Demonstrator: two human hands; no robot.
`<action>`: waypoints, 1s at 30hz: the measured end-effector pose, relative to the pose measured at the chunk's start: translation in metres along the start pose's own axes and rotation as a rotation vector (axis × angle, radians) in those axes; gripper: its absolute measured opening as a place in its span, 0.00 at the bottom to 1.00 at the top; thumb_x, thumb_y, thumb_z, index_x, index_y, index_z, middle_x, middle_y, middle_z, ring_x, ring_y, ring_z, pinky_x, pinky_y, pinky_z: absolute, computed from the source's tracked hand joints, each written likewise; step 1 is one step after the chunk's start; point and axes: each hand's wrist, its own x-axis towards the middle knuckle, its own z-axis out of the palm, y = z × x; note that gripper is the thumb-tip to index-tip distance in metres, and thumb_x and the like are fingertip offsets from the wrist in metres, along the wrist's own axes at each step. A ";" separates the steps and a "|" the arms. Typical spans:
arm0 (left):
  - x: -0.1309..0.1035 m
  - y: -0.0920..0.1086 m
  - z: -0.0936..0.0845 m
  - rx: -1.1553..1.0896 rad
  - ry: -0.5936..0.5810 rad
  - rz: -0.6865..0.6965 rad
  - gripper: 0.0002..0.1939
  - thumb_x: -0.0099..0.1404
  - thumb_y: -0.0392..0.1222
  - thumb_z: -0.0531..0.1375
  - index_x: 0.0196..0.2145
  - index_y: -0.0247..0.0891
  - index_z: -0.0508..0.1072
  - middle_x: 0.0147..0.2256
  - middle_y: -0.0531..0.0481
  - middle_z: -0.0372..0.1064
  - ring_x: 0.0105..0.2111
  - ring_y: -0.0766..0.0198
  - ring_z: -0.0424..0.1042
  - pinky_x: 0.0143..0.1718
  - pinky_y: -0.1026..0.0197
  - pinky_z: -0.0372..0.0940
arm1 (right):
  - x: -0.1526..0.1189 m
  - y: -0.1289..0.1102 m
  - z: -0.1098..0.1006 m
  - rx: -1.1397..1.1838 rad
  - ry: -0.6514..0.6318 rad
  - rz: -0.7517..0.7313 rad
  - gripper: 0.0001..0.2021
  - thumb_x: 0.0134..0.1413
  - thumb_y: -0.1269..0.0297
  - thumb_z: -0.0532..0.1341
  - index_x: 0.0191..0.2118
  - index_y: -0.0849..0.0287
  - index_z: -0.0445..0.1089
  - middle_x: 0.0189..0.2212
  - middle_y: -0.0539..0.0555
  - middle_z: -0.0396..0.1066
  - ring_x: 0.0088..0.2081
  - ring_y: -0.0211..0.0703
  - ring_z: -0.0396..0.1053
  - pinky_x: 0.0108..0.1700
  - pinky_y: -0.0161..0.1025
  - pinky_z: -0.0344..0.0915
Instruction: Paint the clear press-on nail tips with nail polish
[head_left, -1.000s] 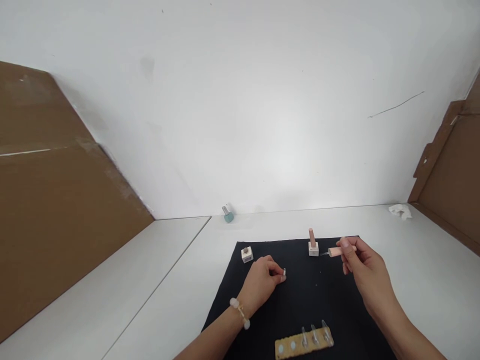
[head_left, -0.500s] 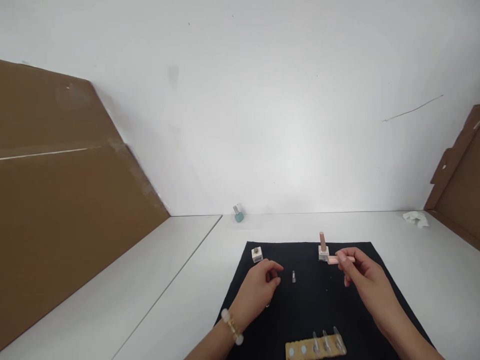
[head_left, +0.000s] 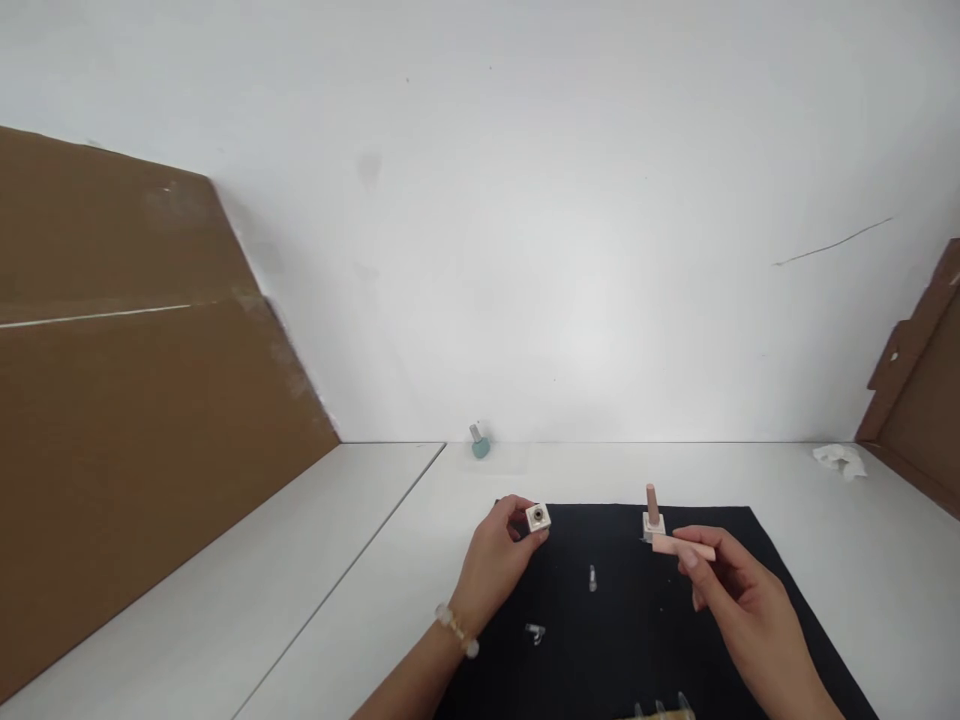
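My left hand [head_left: 504, 550] grips an uncapped nail polish bottle [head_left: 538, 517], square and white with a dark open neck, at the far left of the black mat [head_left: 622, 630]. Between the thumb and fingers of my right hand [head_left: 731, 580] is a pink nail polish cap [head_left: 684, 547], held roughly level; no brush can be made out. Just behind that cap stands a capped nail polish bottle [head_left: 653, 522] with a pinkish-brown top. Two small clear pieces lie on the mat, one a clear nail tip [head_left: 592, 578], the other a bent clear piece [head_left: 535, 632].
At the bottom edge, a yellowish strip [head_left: 660, 714] carries several clear nail tips, partly out of view. A teal polish bottle [head_left: 480, 446] leans near the wall. White crumpled tissue [head_left: 840, 460] lies at the right. Cardboard panels [head_left: 150, 400] flank the white table.
My left hand has moved up and taken hold of the white bottle, uncovering the bent clear piece. The right hand keeps the pink cap. The view has tilted up slightly.
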 end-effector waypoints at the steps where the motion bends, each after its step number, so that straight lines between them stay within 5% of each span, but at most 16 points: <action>1: -0.009 0.012 0.000 -0.026 -0.024 0.051 0.06 0.65 0.34 0.65 0.40 0.42 0.76 0.37 0.52 0.78 0.37 0.56 0.76 0.44 0.52 0.72 | -0.004 -0.004 0.001 -0.009 0.046 -0.026 0.18 0.60 0.42 0.64 0.39 0.51 0.80 0.21 0.46 0.69 0.22 0.39 0.67 0.27 0.32 0.68; 5: -0.047 0.050 0.005 -0.120 -0.113 0.185 0.07 0.65 0.38 0.62 0.40 0.47 0.76 0.36 0.55 0.78 0.37 0.58 0.76 0.42 0.57 0.70 | -0.018 -0.017 0.002 -0.049 0.131 -0.311 0.14 0.64 0.46 0.64 0.38 0.49 0.78 0.26 0.48 0.73 0.24 0.40 0.71 0.28 0.31 0.70; 10: -0.068 0.052 0.021 -0.180 -0.047 0.236 0.11 0.62 0.36 0.61 0.41 0.47 0.76 0.34 0.54 0.77 0.34 0.58 0.76 0.37 0.59 0.71 | -0.029 -0.015 0.005 -0.147 0.057 -0.596 0.09 0.70 0.53 0.61 0.45 0.49 0.77 0.33 0.52 0.77 0.29 0.40 0.75 0.30 0.32 0.71; 19: -0.069 0.038 0.030 -0.173 -0.037 0.377 0.14 0.65 0.33 0.60 0.45 0.48 0.75 0.38 0.53 0.77 0.33 0.61 0.77 0.36 0.62 0.74 | -0.020 -0.009 0.005 -0.157 -0.065 -0.627 0.06 0.71 0.61 0.61 0.47 0.51 0.75 0.33 0.52 0.76 0.29 0.40 0.75 0.29 0.32 0.71; 24: -0.068 0.032 0.031 -0.056 0.013 0.392 0.13 0.66 0.35 0.59 0.46 0.49 0.75 0.41 0.47 0.79 0.38 0.53 0.79 0.40 0.54 0.76 | -0.020 -0.008 0.007 -0.163 -0.101 -0.600 0.06 0.71 0.61 0.61 0.46 0.50 0.75 0.32 0.52 0.77 0.29 0.40 0.75 0.29 0.33 0.71; 30: -0.069 0.025 0.032 0.140 0.093 0.601 0.18 0.68 0.31 0.57 0.53 0.46 0.72 0.44 0.43 0.79 0.40 0.49 0.79 0.41 0.48 0.76 | -0.018 -0.007 0.007 -0.224 -0.128 -0.643 0.05 0.71 0.63 0.61 0.46 0.52 0.75 0.32 0.52 0.77 0.28 0.39 0.76 0.30 0.31 0.72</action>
